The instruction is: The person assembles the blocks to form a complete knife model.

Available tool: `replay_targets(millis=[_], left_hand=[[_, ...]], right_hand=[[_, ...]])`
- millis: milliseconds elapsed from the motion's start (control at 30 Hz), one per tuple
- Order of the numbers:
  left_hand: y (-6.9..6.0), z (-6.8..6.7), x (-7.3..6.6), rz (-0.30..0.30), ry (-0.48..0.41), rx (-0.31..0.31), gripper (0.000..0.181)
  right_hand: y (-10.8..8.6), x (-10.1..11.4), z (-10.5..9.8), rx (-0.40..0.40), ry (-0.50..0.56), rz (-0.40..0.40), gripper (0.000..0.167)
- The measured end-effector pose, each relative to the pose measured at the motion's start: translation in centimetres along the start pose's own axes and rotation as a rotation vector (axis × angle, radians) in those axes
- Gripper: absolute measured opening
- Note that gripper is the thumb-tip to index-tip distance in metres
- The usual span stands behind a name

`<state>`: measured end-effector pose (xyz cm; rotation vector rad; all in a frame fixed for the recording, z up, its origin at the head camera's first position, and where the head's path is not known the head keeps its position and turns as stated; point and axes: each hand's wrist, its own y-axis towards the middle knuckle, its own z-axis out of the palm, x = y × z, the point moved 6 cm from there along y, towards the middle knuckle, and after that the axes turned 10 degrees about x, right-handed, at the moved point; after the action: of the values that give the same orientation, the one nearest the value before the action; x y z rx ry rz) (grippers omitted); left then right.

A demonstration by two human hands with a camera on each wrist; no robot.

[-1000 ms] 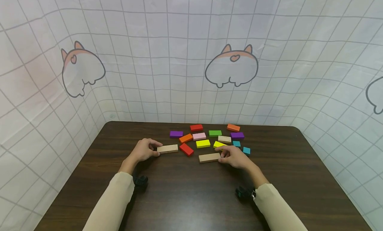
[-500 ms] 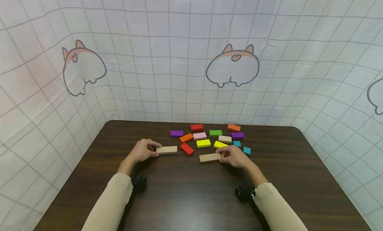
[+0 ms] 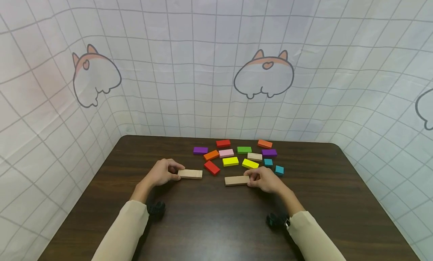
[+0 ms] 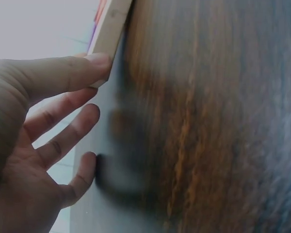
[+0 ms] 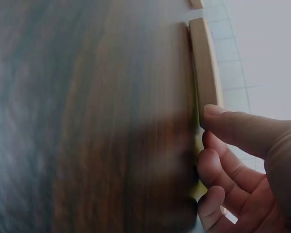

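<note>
Head: 2 planks; left plank (image 3: 191, 174) juts right from left grip (image 3: 163, 172), right plank (image 3: 235, 181) left from right grip (image 3: 265, 179). Desk (image 3: 216, 223) also bears 12 coloured blocks (image 3: 230, 162), 1 short plain block (image 3: 255, 157). Left wrist: thumb-finger pinch on plank's end; spread lower fingers, hidden from head. Right wrist: same pinch, lower fingers bent.

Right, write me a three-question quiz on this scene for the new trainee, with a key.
1. What does the left hand hold?
2. True or false: the right hand pinches a yellow block.
3. Multiple choice: which of these colours appears on just one block in the head view?
A) red
B) green
C) purple

Key:
1. A plain wooden block, held by one end.
2. False: the right hand pinches a second plain wooden block.
3. B: there is a single green block.
</note>
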<state>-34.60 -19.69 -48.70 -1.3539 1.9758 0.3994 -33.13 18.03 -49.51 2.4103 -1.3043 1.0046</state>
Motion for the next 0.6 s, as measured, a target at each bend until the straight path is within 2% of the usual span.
replay_targets(millis=[200, 333, 600], left_hand=[[-0.7, 0.5, -0.6, 0.033, 0.004, 0.011, 0.030], [-1.1, 0.7, -0.9, 0.033, -0.004, 0.010, 0.030], [-1.4, 1.0, -1.0, 0.019, 0.004, 0.006, 0.028]], right_hand=[[-0.2, 0.6, 0.5, -0.004, 0.018, -0.015, 0.026], [0.0, 1.0, 1.0, -0.005, 0.026, -0.037, 0.027], [0.6, 1.7, 1.6, -0.029, 0.077, 0.015, 0.025]])
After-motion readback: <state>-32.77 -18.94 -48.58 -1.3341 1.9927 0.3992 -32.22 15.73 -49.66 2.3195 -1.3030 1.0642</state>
